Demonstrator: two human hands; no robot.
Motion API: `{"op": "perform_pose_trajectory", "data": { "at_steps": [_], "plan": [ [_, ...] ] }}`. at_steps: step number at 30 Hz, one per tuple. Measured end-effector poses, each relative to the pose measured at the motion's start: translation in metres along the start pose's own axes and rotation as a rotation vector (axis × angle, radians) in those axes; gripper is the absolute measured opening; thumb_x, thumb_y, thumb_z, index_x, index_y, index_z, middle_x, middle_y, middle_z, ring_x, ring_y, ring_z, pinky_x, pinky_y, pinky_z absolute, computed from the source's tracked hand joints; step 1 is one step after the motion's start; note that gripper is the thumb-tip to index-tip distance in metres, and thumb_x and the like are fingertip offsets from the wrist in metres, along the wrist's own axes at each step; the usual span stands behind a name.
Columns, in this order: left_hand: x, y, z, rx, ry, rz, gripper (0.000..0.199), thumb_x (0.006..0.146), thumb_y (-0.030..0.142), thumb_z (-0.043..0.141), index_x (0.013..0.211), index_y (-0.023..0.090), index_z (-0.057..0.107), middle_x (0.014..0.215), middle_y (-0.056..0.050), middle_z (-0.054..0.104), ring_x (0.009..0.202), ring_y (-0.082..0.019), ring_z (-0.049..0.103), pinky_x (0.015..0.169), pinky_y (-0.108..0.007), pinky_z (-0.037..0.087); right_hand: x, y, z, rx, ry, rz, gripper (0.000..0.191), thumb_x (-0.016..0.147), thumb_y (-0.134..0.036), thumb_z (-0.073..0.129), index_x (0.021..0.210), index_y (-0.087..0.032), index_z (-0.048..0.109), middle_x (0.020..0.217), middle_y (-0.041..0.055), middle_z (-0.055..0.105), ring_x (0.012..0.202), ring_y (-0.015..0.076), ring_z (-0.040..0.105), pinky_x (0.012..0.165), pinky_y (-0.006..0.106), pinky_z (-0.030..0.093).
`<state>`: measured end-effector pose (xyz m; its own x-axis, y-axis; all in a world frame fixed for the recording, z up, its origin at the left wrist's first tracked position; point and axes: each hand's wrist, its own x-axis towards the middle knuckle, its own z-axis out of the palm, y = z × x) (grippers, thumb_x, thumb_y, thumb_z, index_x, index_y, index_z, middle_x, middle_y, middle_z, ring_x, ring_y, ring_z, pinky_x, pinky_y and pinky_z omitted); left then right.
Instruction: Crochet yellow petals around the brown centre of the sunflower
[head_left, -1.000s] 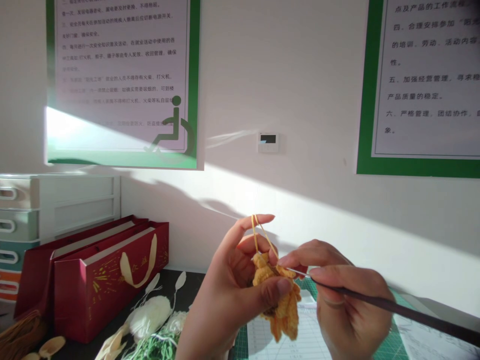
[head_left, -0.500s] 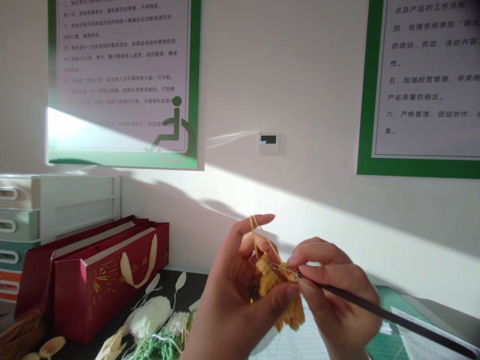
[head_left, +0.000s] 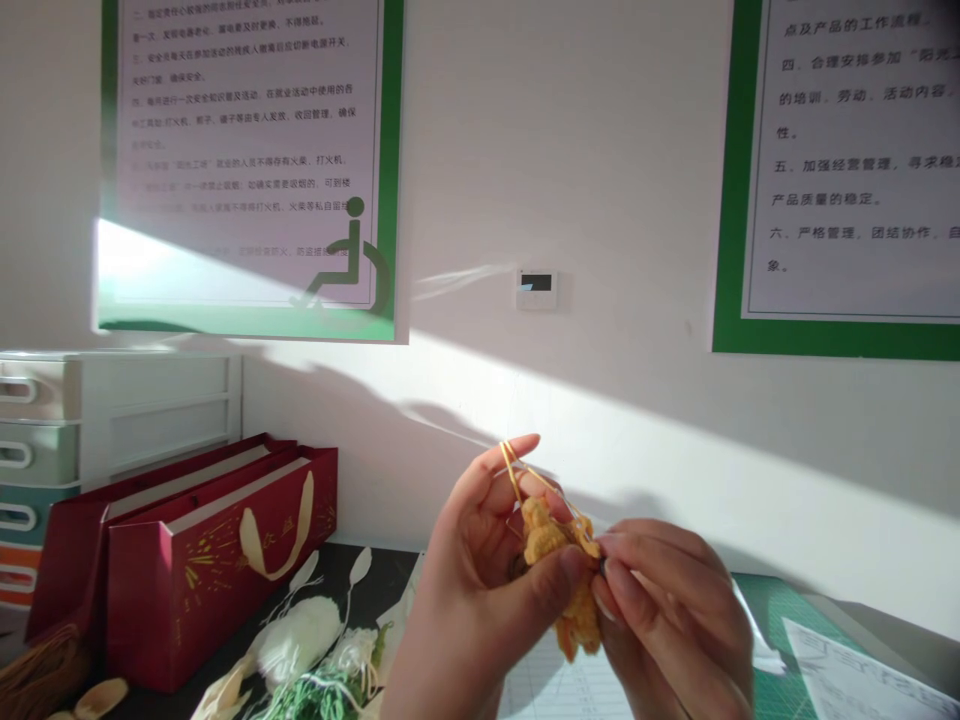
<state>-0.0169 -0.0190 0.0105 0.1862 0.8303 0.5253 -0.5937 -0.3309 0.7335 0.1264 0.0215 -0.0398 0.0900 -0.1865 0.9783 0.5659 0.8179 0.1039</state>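
Note:
My left hand [head_left: 484,590] is closed around a small mustard-yellow crocheted piece [head_left: 546,535], its thumb pressed on the front. Yellow yarn [head_left: 513,470] loops over the raised left index finger and slants down to the piece. At the piece's right edge, my right hand [head_left: 675,605] pinches a crochet hook [head_left: 601,567]. Only a small dark bit of its handle shows; the fingers hide the rest. The hook's tip is too small to make out among the stitches.
Red gift bags [head_left: 187,590] stand at left beside a drawer unit [head_left: 157,410]. A white yarn ball [head_left: 300,640] and green yarn [head_left: 307,695] lie on the dark table. Printed papers [head_left: 862,670] and a green cutting mat [head_left: 772,610] are at right. The wall is behind.
My right hand has turned and lowered slightly, so the hook's long dark handle, which stretched to the lower right, is now mostly hidden. The yellow piece has tilted a little.

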Motion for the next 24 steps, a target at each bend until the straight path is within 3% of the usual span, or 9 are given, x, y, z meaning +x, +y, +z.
{"op": "perform_pose_trajectory", "data": {
  "at_steps": [1,3,7,11,16,21,24],
  "plan": [
    [0.001,-0.001,0.001,0.019,0.029,0.024,0.061,0.079,0.013,0.087,0.134,0.022,0.061,0.094,-0.001,0.068,0.084,-0.013,0.063,0.074,-0.02,0.053,0.001,-0.002,0.002,-0.081,0.0,-0.036,0.036,0.086,-0.003,0.068,0.114,-0.025,0.072,0.093,0.006,0.07,0.083,0.022,0.069,0.059,0.035,0.064],
    [0.002,-0.004,0.002,0.071,0.076,0.098,0.064,0.083,0.014,0.084,0.139,0.024,0.055,0.092,-0.001,0.069,0.082,-0.013,0.063,0.074,-0.021,0.053,0.007,-0.004,0.006,-0.145,0.028,-0.255,0.037,0.084,0.0,0.068,0.112,-0.025,0.071,0.092,0.0046,0.07,0.081,0.0199,0.07,0.06,0.032,0.063],
    [0.002,-0.008,0.0,0.143,0.035,0.159,0.078,0.089,0.016,0.078,0.153,0.039,0.039,0.088,0.002,0.067,0.073,-0.013,0.059,0.067,-0.022,0.052,0.018,-0.005,0.014,-0.173,-0.004,-0.258,0.032,0.086,0.001,0.064,0.112,-0.018,0.067,0.09,0.0062,0.068,0.08,0.0189,0.067,0.061,0.032,0.06],
    [0.003,-0.013,-0.008,0.28,0.058,0.189,0.081,0.092,0.02,0.074,0.157,0.046,0.035,0.085,0.002,0.066,0.067,-0.013,0.055,0.062,-0.023,0.05,0.019,-0.004,0.012,-0.054,-0.029,-0.19,0.033,0.086,0.004,0.061,0.111,-0.016,0.065,0.091,0.0048,0.068,0.081,0.0174,0.067,0.067,0.031,0.059],
    [0.005,-0.012,-0.01,0.347,0.099,0.2,0.079,0.089,0.02,0.077,0.157,0.039,0.042,0.081,0.001,0.065,0.063,-0.015,0.054,0.059,-0.027,0.051,0.013,-0.002,0.007,0.213,-0.013,0.085,0.024,0.091,-0.002,0.058,0.106,-0.019,0.065,0.089,0.0032,0.069,0.08,0.0166,0.068,0.068,0.032,0.057],
    [0.004,-0.007,-0.009,0.192,0.045,0.133,0.072,0.085,0.015,0.082,0.148,0.035,0.054,0.083,-0.001,0.067,0.068,-0.013,0.055,0.061,-0.025,0.048,0.015,-0.003,0.007,0.507,0.09,0.515,0.014,0.103,-0.018,0.053,0.099,-0.023,0.065,0.083,-0.0007,0.065,0.066,0.0104,0.061,0.062,0.026,0.051],
    [0.005,-0.006,-0.011,0.129,0.0,0.109,0.071,0.084,0.013,0.083,0.146,0.032,0.056,0.082,0.0,0.067,0.068,-0.013,0.056,0.06,-0.023,0.047,0.02,-0.002,0.011,0.704,0.081,0.776,0.018,0.102,-0.03,0.06,0.086,-0.023,0.064,0.076,-0.0023,0.062,0.06,0.0087,0.056,0.057,0.023,0.047]
  ]
}}
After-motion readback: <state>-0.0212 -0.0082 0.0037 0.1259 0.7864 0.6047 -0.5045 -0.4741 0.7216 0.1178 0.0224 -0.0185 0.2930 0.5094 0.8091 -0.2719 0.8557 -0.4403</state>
